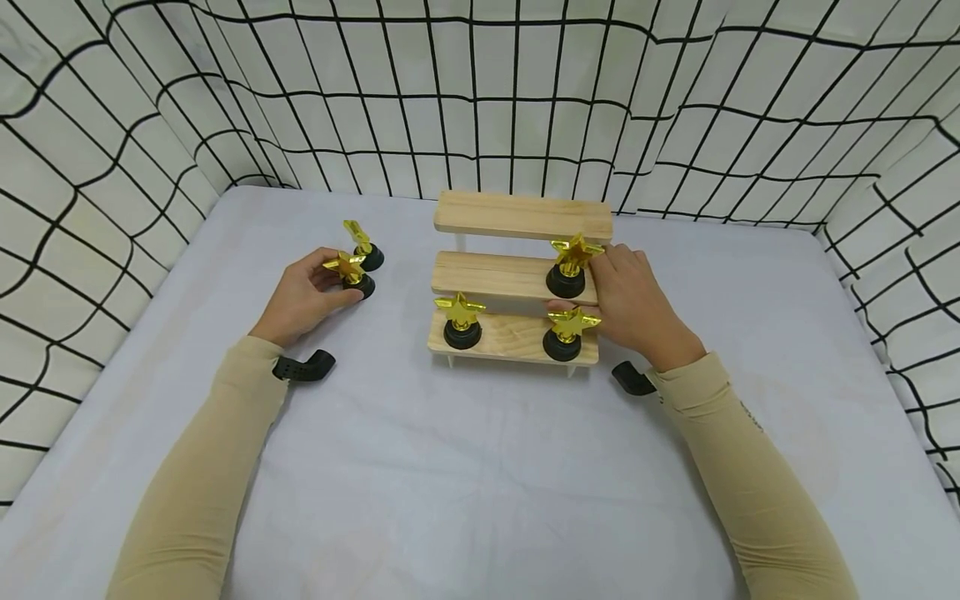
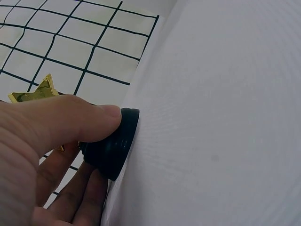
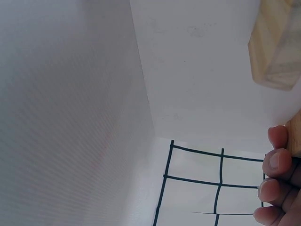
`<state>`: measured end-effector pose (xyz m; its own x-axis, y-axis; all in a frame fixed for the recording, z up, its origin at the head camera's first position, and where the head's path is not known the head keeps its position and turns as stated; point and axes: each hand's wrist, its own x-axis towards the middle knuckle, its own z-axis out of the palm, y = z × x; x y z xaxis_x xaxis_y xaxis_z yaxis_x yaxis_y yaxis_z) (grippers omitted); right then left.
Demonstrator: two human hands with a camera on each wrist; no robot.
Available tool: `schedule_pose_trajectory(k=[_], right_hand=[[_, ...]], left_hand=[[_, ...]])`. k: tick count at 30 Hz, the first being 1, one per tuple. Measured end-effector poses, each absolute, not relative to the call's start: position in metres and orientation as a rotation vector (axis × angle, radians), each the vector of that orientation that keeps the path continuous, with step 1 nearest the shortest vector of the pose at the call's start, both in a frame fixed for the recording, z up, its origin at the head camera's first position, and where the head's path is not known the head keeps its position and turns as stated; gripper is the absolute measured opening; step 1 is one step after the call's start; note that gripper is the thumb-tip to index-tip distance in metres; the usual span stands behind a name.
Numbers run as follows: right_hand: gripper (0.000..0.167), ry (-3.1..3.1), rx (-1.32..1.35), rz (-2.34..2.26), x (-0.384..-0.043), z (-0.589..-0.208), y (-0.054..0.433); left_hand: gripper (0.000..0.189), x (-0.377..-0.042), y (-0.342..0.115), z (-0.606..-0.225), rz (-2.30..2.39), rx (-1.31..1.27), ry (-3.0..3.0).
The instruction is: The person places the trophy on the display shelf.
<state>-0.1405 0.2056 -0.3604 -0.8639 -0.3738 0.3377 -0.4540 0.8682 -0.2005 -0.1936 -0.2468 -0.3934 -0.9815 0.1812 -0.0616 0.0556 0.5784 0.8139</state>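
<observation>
My left hand (image 1: 303,296) pinches the black base of a gold star trophy (image 1: 347,268), thumb on one side and fingers on the other, close to the white tabletop. Just behind it another star trophy (image 1: 367,250) stands on the table. My right hand (image 1: 633,300) grips the right end of the middle board of a three-tier wooden stand (image 1: 487,275), its thumb at the front edge. Beside that hand, a trophy (image 1: 567,271) stands on the middle board. Two more trophies, one left (image 1: 461,323) and one right (image 1: 564,337), occupy the lowest board.
The stand's top board (image 1: 525,215) rises at the back. Black wire mesh (image 1: 495,100) encloses the back and sides of the white-covered table (image 1: 420,467). A black wrist mount sits at each sleeve cuff.
</observation>
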Motion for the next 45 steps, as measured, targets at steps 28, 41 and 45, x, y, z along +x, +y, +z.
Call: schedule_pose_trajectory(k=[28, 41, 45], right_hand=[[0.112, -2.738, 0.637, 0.357, -0.139, -0.36, 0.205], [0.113, -2.736, 0.632, 0.37, -0.139, -0.36, 0.204], [0.113, -2.717, 0.64, 0.379, -0.139, -0.36, 0.203]], left_hand=[[0.062, -0.186, -0.246, -0.373, 1.337, 0.232, 2.652], [0.056, -0.18, -0.245, -0.346, 1.306, 0.301, 2.71], [0.053, -0.179, -0.243, -0.336, 1.271, 0.347, 2.756]])
